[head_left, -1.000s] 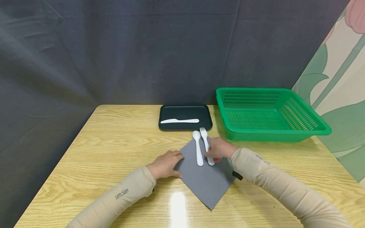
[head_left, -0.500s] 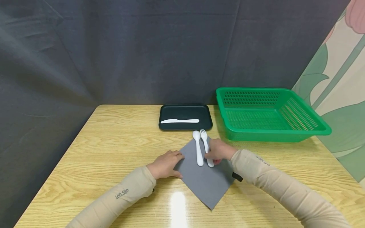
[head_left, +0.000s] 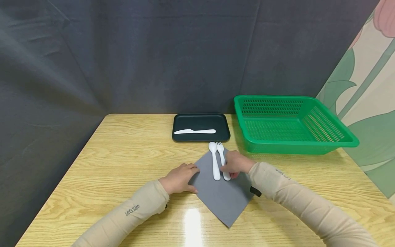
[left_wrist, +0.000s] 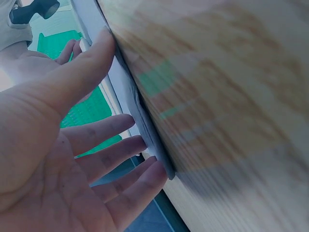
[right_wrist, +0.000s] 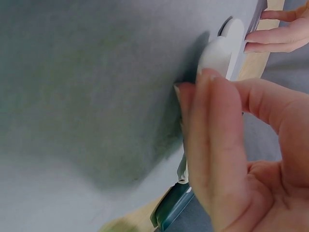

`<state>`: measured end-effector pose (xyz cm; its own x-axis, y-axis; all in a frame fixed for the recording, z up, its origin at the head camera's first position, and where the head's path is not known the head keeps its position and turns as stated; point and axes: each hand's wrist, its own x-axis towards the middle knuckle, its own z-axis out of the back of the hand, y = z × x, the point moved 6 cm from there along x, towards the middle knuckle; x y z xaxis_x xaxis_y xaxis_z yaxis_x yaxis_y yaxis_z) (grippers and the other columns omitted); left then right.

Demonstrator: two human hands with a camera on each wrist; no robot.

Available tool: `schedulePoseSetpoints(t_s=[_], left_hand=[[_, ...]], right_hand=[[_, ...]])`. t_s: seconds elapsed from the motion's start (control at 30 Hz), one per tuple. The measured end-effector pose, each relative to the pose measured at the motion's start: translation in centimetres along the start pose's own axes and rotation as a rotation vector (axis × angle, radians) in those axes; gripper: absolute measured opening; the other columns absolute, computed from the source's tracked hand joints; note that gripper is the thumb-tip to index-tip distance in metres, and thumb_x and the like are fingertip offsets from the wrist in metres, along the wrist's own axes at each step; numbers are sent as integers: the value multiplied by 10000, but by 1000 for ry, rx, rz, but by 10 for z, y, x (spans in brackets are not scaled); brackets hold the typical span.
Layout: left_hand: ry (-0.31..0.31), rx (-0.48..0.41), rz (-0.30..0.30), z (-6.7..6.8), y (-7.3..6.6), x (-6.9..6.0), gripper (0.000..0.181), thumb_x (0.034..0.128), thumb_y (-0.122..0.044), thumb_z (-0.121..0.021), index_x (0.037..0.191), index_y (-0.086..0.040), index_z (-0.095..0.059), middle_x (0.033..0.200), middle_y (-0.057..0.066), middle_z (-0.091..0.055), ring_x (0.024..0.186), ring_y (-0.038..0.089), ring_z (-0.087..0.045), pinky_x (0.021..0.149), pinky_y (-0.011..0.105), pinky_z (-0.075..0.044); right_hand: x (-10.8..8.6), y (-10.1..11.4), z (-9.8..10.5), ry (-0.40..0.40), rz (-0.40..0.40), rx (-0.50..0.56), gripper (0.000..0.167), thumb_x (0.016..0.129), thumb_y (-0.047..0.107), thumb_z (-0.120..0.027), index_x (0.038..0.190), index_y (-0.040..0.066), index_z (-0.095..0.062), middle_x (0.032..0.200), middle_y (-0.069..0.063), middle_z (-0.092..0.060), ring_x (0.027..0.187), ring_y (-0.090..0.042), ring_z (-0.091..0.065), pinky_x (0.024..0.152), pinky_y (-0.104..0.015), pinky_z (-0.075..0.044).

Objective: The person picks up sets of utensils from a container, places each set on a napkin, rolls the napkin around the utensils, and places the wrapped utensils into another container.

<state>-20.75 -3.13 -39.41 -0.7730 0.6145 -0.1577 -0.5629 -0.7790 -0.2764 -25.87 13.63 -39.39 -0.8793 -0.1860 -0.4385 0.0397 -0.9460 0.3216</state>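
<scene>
A white fork [head_left: 220, 151] lies on a grey square napkin [head_left: 226, 202], just right of a white spoon [head_left: 215, 164] and nearly parallel to it. My right hand [head_left: 237, 162] pinches the fork's handle between thumb and fingers; the handle's rounded end [right_wrist: 215, 54] sticks out past the fingertips in the right wrist view. At the napkin's left corner rests my left hand [head_left: 180, 179], thumb and fingers spread along the edge. In the left wrist view its fingers [left_wrist: 108, 159] are fairly straight and touch the napkin's edge [left_wrist: 145, 133].
Beyond the napkin sits a black tray [head_left: 200, 120] with a white knife [head_left: 200, 131] lying across it. A green slotted basket [head_left: 302, 146] stands at the back right of the wooden table [head_left: 123, 151]. A dark curtain [head_left: 172, 58] hangs behind.
With the right hand on it, the fork has shifted slightly left and toward me, so its tines now lie close by the spoon's bowl. My left hand has stayed in place.
</scene>
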Motion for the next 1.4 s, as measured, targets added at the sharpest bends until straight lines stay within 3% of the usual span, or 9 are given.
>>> schedulePoseSetpoints(t_s=[0.6, 1.4], left_hand=[[-4, -1, -2, -1, 0, 0, 695, 746, -378, -766, 1290, -19, -524, 1370, 134, -493, 1218, 303, -496, 977, 402, -471], [-3, 9, 0, 0, 0, 0, 694, 736, -380, -773, 1281, -25, -533, 1357, 120, -503, 1198, 291, -509, 972, 392, -474]], right_hand=[[0, 1, -2, 4, 1, 52, 295, 861, 188, -621, 612, 32, -608, 505, -43, -620, 413, -91, -584, 456, -220, -521], [-4, 4, 0, 27, 36, 24, 334, 900, 160, -558, 598, 34, -625, 508, -23, -595, 417, -81, -572, 456, -203, -510]])
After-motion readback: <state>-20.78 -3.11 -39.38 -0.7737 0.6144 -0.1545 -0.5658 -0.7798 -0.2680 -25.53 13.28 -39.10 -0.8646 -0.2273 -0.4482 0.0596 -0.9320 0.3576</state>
